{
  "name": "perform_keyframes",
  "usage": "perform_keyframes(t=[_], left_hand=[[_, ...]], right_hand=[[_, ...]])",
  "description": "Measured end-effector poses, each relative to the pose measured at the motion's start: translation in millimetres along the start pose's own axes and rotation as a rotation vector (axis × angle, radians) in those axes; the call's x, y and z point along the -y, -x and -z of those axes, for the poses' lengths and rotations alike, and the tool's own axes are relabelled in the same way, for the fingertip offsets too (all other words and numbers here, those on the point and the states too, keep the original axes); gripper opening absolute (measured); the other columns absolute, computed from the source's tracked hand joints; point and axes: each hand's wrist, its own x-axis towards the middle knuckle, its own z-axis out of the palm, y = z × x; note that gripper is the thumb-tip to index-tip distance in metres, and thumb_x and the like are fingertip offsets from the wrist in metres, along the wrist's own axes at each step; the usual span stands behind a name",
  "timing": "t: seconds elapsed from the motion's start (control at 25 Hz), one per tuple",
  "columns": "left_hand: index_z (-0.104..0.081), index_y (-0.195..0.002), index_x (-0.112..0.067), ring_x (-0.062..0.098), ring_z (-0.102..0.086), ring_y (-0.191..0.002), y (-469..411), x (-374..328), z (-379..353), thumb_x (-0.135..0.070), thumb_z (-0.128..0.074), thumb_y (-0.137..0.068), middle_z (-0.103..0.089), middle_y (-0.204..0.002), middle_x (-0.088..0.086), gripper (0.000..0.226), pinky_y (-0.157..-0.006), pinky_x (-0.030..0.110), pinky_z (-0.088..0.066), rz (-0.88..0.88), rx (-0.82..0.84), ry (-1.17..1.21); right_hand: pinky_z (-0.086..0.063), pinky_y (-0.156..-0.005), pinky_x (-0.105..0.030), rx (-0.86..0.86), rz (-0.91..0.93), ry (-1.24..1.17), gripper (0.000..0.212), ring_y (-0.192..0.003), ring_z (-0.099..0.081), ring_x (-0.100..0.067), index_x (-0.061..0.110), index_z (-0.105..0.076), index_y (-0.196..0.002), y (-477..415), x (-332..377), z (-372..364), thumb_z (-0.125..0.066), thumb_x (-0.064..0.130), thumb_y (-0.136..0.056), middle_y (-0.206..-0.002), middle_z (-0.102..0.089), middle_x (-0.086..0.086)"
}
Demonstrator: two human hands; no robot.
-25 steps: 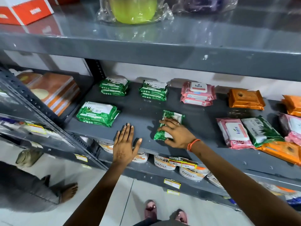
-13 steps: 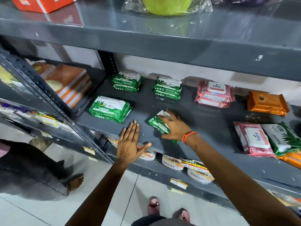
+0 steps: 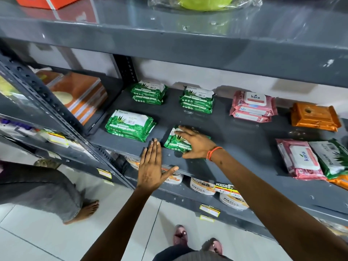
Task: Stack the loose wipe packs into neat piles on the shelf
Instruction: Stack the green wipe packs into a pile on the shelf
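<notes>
A single green wipe pack [image 3: 177, 141], printed with an aloe leaf and lying flat on the grey shelf [image 3: 244, 146] just left of frame centre, is covered by the right hand [image 3: 197, 144]: fingers spread over its top, thumb curled against its near edge. An orange thread band [image 3: 212, 153] circles that wrist. The left hand [image 3: 152, 166] lies flat just beside the pack at the shelf's front lip, fingers pressed together, thumb apart, holding nothing.

Left of the pack is a pile of green packs [image 3: 130, 125] marked "ORIGAMI". Behind, towards the wall, stand two further green piles, one at upper centre-left [image 3: 147, 92] and one at upper centre [image 3: 196, 99], the latter also reading "ORIGAMI". To their right is a pile of pink packs [image 3: 253, 106] labelled "kara", then a pile of orange packs [image 3: 314, 116] whose print is illegible.

At the right edge lie loose packs: a pink "kara" pack [image 3: 299, 159] bearing "25", touching a green aloe pack [image 3: 331, 157], with an orange pack [image 3: 340, 182] partly under them.

On the lower shelf, round tubs [image 3: 202, 186] sit behind a tag reading "MARKET" [image 3: 224, 186]. At the top of the frame, a red box [image 3: 49, 1] and a plastic-wrapped green item [image 3: 204, 2] are visible.
</notes>
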Motion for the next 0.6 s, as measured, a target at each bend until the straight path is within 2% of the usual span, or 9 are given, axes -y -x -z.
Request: perform_keyframes(t=[0.12,0.28,0.48,0.6], left_hand=[[-0.001,-0.147,-0.001,0.026,-0.002,-0.145,0,-10,2,-0.082,-0.009,-0.077,-0.007,-0.158,0.018,0.107,-0.117,0.041,-0.004,0.013,-0.05,0.035],[0.003,-0.147,-0.005,0.026,-0.006,-0.146,0,-49,6,-0.075,-0.014,-0.083,-0.005,-0.158,0.014,0.096,-0.119,0.045,-0.014,-0.057,-0.107,0.068],[-0.005,-0.149,-0.01,0.021,-0.007,-0.147,-2,-133,2,-0.067,-0.02,-0.088,-0.01,-0.159,0.009,0.085,-0.12,0.04,-0.01,-0.213,-0.119,0.129],[-0.014,-0.148,-0.011,0.021,-0.009,-0.147,-5,-177,-4,-0.064,-0.024,-0.09,-0.013,-0.159,0.01,0.08,-0.12,0.037,-0.013,-0.295,-0.104,0.153]], right_hand=[[-0.027,-0.118,-0.041,-0.099,-0.015,-0.067,0.089,-0.145,-0.023,-0.028,0.022,-0.021,-0.149,15,-5,2,-0.068,0.04,-0.075,-0.16,-0.016,-0.006],[-0.029,-0.117,-0.037,-0.194,-0.065,-0.106,0.08,-0.142,-0.032,-0.026,0.018,-0.03,-0.147,58,-26,9,-0.067,0.035,-0.078,-0.157,-0.027,-0.006],[-0.031,-0.117,-0.041,-0.256,-0.182,-0.062,0.067,-0.141,-0.032,-0.027,0.018,-0.036,-0.144,136,-68,17,-0.062,0.032,-0.084,-0.155,-0.032,-0.007],[-0.028,-0.118,-0.04,-0.378,-0.272,-0.023,0.057,-0.139,-0.036,-0.027,0.015,-0.043,-0.14,184,-99,23,-0.058,0.031,-0.087,-0.151,-0.039,-0.009]])
